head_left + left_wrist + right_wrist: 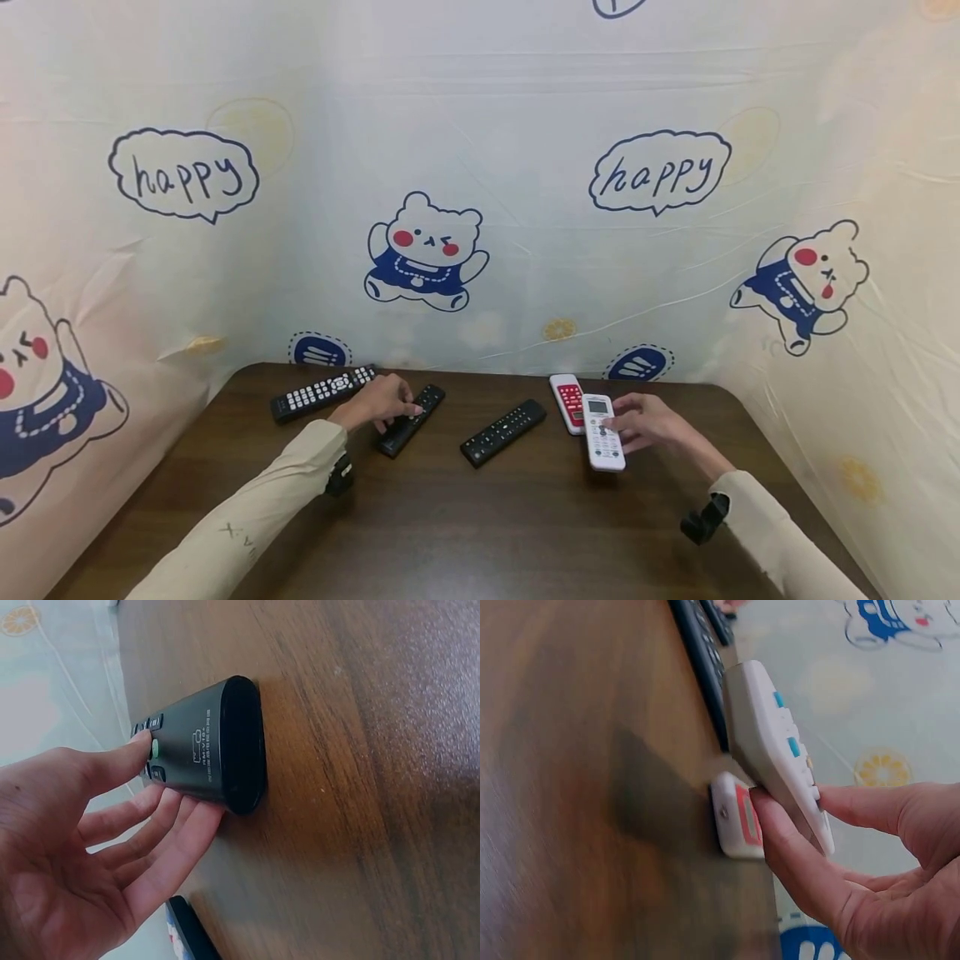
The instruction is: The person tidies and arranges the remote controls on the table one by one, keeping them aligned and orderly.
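My left hand grips a slim black remote control by its sides. In the left wrist view the thumb lies on the button face of this remote, and the fingers are along its lower side. My right hand pinches a white remote control with a small grey display. It is held tilted above the table in the right wrist view, where the thumb is on its back and a finger on its button side. Just beyond it lies a white remote with a red face, partly covered.
A black remote with pale buttons lies at the back left of the brown wooden table. Another black remote lies between the hands. Behind the table hangs a printed cloth, which also runs along both sides.
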`<move>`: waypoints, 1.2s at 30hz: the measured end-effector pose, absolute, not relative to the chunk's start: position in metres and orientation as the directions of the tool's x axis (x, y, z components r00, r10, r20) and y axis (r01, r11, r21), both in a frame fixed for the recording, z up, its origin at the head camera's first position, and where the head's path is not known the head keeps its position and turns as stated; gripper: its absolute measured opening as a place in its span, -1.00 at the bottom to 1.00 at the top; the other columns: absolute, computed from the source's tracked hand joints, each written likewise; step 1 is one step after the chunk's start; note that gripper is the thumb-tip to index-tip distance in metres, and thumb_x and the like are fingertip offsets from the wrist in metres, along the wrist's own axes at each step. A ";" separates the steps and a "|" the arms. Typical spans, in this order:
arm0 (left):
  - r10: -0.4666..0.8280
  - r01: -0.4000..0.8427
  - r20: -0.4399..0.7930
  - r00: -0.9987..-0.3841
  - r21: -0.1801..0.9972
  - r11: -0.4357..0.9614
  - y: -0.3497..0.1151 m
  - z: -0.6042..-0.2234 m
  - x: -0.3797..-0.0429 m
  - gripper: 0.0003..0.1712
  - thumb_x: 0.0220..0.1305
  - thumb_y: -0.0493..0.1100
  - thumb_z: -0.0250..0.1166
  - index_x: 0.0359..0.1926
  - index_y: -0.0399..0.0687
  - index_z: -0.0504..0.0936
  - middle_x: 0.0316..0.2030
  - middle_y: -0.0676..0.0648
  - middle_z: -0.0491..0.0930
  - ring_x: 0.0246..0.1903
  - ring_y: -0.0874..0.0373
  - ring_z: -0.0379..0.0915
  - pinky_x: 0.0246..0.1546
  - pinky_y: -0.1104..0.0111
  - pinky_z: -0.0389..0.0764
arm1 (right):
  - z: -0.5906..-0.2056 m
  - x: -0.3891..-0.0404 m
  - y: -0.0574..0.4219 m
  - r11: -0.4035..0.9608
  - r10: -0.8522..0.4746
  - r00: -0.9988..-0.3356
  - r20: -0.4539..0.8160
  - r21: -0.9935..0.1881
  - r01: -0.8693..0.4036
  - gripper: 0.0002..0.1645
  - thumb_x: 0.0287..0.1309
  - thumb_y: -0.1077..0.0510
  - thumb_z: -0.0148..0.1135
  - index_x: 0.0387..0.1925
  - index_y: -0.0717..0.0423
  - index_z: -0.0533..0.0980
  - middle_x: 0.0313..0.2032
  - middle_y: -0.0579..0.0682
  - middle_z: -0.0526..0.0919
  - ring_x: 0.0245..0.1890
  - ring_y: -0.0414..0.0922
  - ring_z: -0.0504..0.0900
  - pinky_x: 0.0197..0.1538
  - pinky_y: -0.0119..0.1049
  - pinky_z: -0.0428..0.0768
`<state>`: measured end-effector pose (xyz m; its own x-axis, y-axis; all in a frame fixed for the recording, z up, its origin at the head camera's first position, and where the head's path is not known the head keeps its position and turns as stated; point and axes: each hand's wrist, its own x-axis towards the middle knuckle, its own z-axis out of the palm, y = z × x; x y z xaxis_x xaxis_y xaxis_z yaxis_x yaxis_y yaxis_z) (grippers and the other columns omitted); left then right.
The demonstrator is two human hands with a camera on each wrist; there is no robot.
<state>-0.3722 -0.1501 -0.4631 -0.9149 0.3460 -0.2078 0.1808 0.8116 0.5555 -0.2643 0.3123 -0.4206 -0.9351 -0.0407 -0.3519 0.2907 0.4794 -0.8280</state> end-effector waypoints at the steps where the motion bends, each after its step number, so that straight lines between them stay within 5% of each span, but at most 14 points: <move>1: 0.343 0.178 -0.207 -0.916 0.557 0.811 -0.150 -0.463 -0.373 -0.72 0.39 -0.08 0.43 -0.12 -0.24 0.69 -0.38 -0.12 0.66 -0.47 0.07 0.63 -0.54 0.29 0.78 | -0.421 -0.263 0.309 0.478 -0.048 -0.935 -0.351 -0.830 0.287 -0.25 0.36 0.24 0.36 0.40 0.46 0.24 -0.02 0.35 0.64 -0.18 0.02 0.72 -0.17 -0.11 0.83; 16: 0.318 0.151 -0.206 -0.925 0.571 0.807 -0.149 -0.461 -0.368 -0.70 0.41 -0.10 0.41 -0.13 -0.31 0.65 -0.33 -0.17 0.66 -0.46 0.02 0.67 -0.55 0.30 0.77 | -0.433 -0.240 0.260 0.404 -0.197 -0.941 -0.275 -0.897 0.178 -0.27 0.34 0.27 0.38 0.37 0.45 0.25 -0.08 0.29 0.67 -0.21 0.00 0.74 -0.22 -0.08 0.83; 36: 0.316 0.133 -0.220 -0.923 0.588 0.798 -0.146 -0.459 -0.362 -0.68 0.43 -0.13 0.39 -0.09 -0.36 0.63 -0.27 -0.23 0.66 -0.43 0.02 0.68 -0.51 0.27 0.79 | -0.453 -0.224 0.225 0.430 -0.152 -0.958 -0.245 -0.889 0.159 -0.35 0.27 0.33 0.42 0.28 0.45 0.33 -0.18 0.23 0.64 -0.33 -0.03 0.71 -0.34 -0.07 0.83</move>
